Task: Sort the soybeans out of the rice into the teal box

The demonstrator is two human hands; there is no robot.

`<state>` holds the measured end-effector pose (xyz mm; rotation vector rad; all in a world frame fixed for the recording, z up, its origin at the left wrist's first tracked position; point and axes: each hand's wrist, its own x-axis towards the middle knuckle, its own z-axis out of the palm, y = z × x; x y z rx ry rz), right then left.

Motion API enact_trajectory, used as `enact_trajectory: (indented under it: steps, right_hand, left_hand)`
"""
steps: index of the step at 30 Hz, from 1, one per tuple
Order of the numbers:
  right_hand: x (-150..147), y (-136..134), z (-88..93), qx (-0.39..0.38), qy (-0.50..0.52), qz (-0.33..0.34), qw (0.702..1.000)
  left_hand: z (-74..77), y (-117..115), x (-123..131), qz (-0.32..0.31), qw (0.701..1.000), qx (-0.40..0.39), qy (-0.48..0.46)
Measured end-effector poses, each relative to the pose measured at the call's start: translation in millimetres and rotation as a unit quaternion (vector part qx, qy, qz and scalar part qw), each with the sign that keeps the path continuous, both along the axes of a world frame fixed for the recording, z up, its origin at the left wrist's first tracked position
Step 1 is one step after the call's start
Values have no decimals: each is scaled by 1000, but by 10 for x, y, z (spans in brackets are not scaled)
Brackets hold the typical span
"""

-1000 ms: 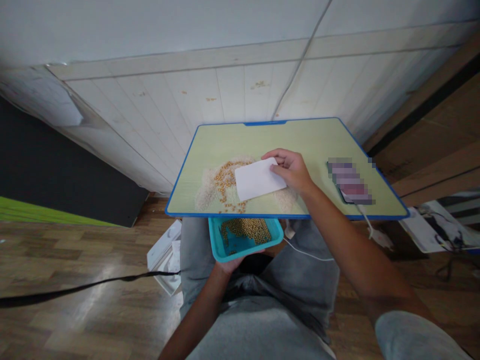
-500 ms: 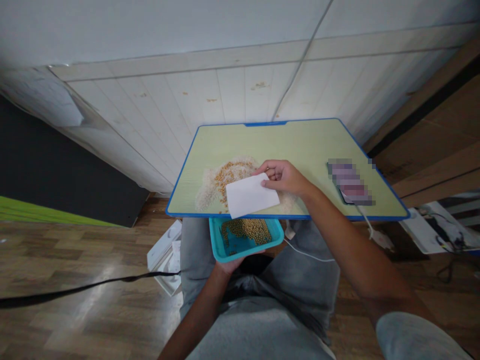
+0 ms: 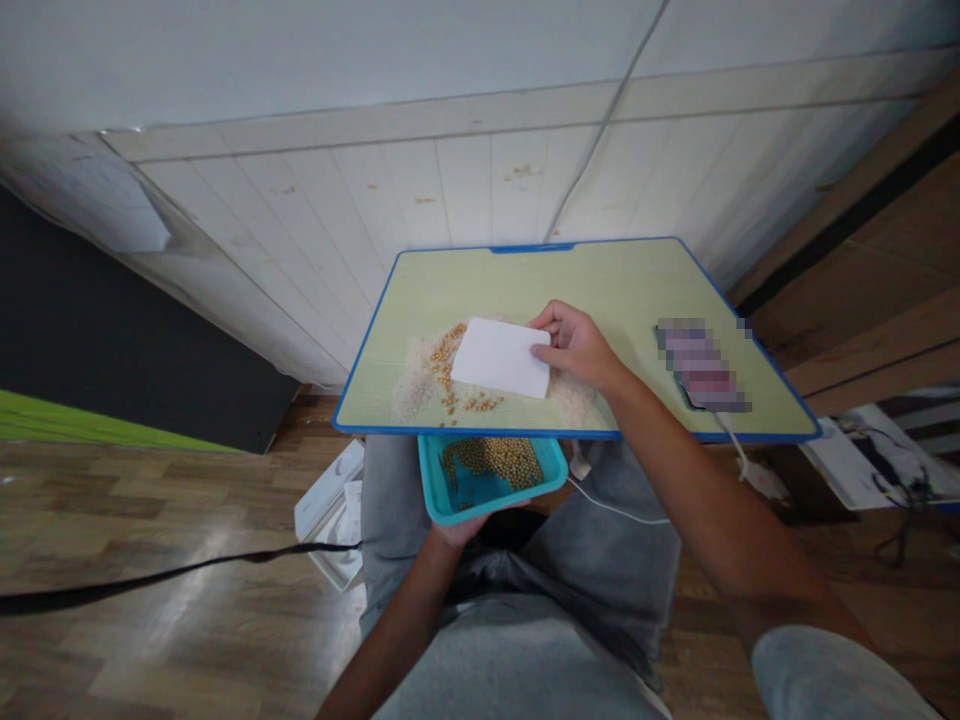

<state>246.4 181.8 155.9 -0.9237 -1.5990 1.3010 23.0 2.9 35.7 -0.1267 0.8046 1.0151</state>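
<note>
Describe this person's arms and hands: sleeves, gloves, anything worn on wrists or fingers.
Both hands are bare, no gloves. The right hand shows no ring or watch; its arm is bare up to a short grey sleeve. The left hand is mostly hidden under the teal tray; its forearm is bare, no wristband, and no sleeve is in view.

Single head-worn view, facing forward and down, close above right hand (image 3: 576, 348) and lap table (image 3: 637, 280)

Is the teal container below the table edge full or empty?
Partly full: yellow beans cover the far part of the teal container; its near floor is bare.
</note>
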Motion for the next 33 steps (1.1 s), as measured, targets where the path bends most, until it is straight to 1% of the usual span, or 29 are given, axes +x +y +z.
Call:
enact_trajectory:
  steps: [3,6,9,13,16,20,26,30,33]
  right_hand:
    - [0,4,-1,12,10,-12,1000]
    - [2,3,1,22,4,-9,1000]
    - [10,6,-1,21,-18,-6,1000]
    - [21,20,-14,19,-41,0,999]
    - [19,31,-28,23,-47,3,999]
    - [3,26,-30,20,-31,7,999]
    - [-9,1,-8,-2,-18,37,999]
    - [-5,4,-11,-5,-25,27,999]
    - [-5,0,-9,-6,-24,36,999]
  left_hand:
    - [28,3,8,-9,1000,-4,19]
    - [54,1,12,-14,999,1,38]
    - [66,-6,12,-8,999,10,30]
    - [60,-13,9,-3,1000,10,5]
    - [54,-14,10,1,1000,12,11]
    - [49,-11,10,-2,1000,7,14]
    - [27,-15,1,11,1000,6,-12]
    - [20,-23,-1,2,1000,20,-4]
    - [12,-26,-3,1,1000,30,0]
